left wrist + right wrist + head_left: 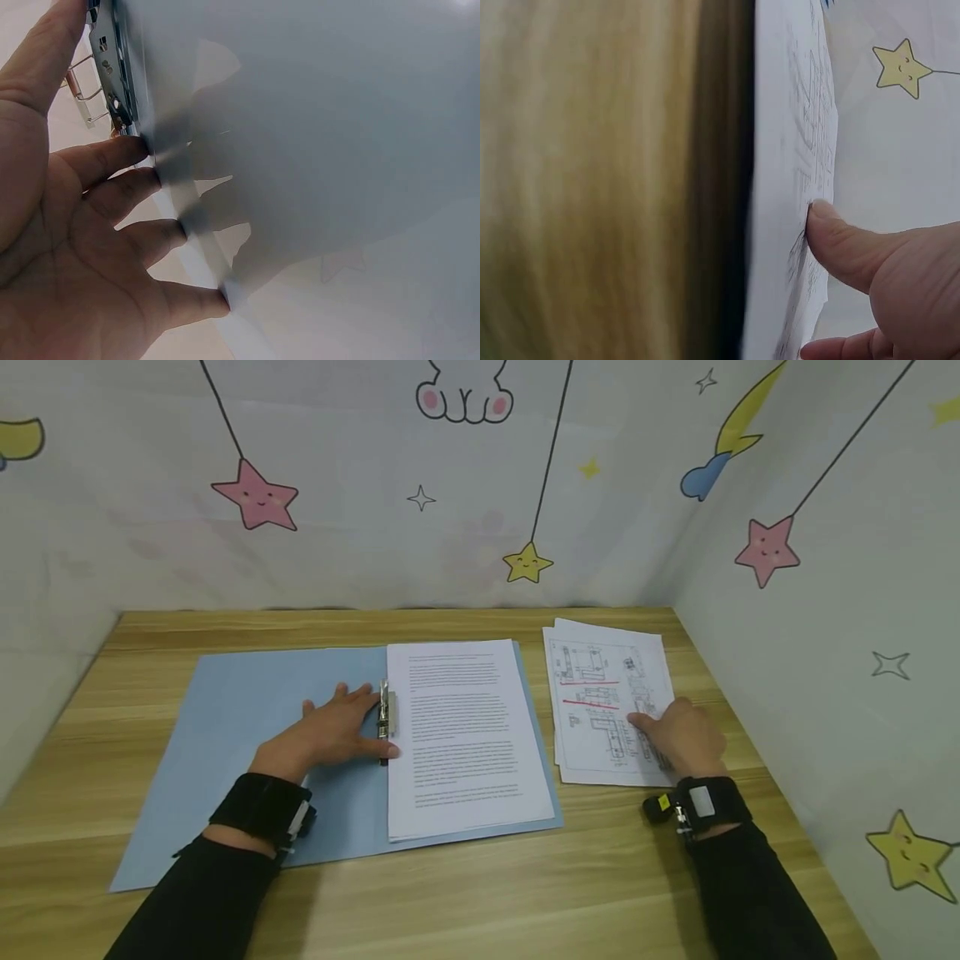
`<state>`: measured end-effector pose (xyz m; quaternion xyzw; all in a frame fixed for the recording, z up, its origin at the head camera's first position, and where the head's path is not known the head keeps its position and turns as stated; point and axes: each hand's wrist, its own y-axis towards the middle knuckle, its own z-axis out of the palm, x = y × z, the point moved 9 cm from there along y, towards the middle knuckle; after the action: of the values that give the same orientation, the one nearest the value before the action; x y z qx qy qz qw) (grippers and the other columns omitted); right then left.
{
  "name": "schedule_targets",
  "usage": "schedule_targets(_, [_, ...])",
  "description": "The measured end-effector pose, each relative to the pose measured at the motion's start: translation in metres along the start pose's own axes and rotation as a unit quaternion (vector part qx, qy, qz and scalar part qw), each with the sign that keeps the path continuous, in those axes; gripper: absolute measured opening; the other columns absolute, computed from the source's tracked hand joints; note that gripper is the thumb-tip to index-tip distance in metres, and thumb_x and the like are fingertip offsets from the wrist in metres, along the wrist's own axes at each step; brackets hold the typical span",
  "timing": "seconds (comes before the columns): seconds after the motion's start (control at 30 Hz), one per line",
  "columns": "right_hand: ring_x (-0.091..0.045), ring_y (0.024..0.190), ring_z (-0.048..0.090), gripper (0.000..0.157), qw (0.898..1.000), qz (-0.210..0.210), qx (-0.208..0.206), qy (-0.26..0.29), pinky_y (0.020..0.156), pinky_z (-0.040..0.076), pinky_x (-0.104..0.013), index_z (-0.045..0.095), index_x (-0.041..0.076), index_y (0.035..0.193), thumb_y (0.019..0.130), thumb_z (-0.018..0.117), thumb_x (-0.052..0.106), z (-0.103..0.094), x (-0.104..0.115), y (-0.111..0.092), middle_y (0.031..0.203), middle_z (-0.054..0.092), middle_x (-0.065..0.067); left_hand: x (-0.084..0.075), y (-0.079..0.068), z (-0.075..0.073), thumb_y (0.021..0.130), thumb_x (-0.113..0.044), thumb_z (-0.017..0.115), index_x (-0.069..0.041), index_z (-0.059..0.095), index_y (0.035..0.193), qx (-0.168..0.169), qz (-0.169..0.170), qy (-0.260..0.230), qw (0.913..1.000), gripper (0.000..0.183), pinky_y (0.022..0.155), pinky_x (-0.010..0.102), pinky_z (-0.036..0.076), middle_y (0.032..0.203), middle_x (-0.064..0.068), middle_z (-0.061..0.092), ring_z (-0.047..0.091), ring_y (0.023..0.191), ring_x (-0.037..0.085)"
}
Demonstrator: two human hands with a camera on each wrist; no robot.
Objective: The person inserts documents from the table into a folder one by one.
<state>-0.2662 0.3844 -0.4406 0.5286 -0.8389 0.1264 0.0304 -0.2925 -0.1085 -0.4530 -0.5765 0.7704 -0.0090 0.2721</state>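
A light blue folder (232, 718) lies opened flat, with a stack of printed text pages (465, 735) on its right half. My left hand (326, 731) is spread over the folder beside its metal clip (385, 718). Its thumb reaches past the clip to the pages' left edge; in the left wrist view the fingertips (171, 229) touch the glossy folder surface. To the right lie a few sheets with technical drawings (600, 718), two red lines on the top one. My right hand (686, 739) grips their right edge, thumb on top; the other fingers are mostly hidden.
The wooden table (465, 902) meets a white wall covering (360, 560) printed with stars at the back, with more of it at both sides. A strip of wood separates the folder from the drawing sheets. Black bands with small cameras wrap both wrists.
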Motion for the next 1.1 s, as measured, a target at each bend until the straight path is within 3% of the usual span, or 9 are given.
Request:
schedule_targets(0.2, [-0.031, 0.065, 0.053, 0.075, 1.000, 0.004, -0.002, -0.004, 0.046, 0.040, -0.037, 0.057, -0.008, 0.102, 0.081, 0.064, 0.064, -0.002, -0.002, 0.002, 0.084, 0.050, -0.021, 0.000, -0.001, -0.001, 0.069, -0.068, 0.072, -0.008, 0.029, 0.152, -0.003, 0.002, 0.002, 1.0000, 0.111, 0.099, 0.083, 0.001, 0.159, 0.023, 0.020, 0.003, 0.142, 0.051])
schedule_targets(0.53, [-0.029, 0.059, 0.056, 0.071, 0.999, 0.007, -0.039, -0.001, 0.046, 0.040, -0.037, 0.051, -0.009, 0.108, 0.079, 0.074, 0.052, -0.012, 0.001, 0.003, 0.080, 0.055, -0.021, 0.001, 0.000, 0.000, 0.069, -0.070, 0.071, -0.009, 0.028, 0.152, -0.002, 0.000, 0.000, 1.0000, 0.112, 0.100, 0.082, 0.001, 0.159, 0.022, 0.020, 0.003, 0.142, 0.050])
schedule_targets(0.8, [-0.031, 0.061, 0.053, 0.064, 0.998, -0.002, -0.061, -0.017, 0.045, 0.037, -0.037, 0.058, -0.009, 0.101, 0.080, 0.073, 0.050, -0.014, 0.001, 0.001, 0.078, 0.052, -0.021, -0.001, -0.002, -0.002, 0.070, -0.069, 0.071, -0.008, 0.028, 0.152, -0.003, 0.004, -0.005, 1.0000, 0.111, 0.100, 0.082, 0.001, 0.158, 0.023, 0.020, 0.003, 0.142, 0.050])
schedule_targets(1.1, [-0.032, 0.062, 0.054, 0.075, 0.997, -0.004, -0.076, -0.021, 0.045, 0.038, -0.038, 0.050, -0.012, 0.110, 0.079, 0.074, 0.051, -0.014, 0.001, 0.001, 0.080, 0.053, -0.023, -0.001, -0.003, -0.001, 0.070, -0.068, 0.072, -0.008, 0.028, 0.152, -0.004, 0.003, -0.008, 1.0000, 0.111, 0.100, 0.082, 0.001, 0.158, 0.023, 0.021, 0.003, 0.142, 0.051])
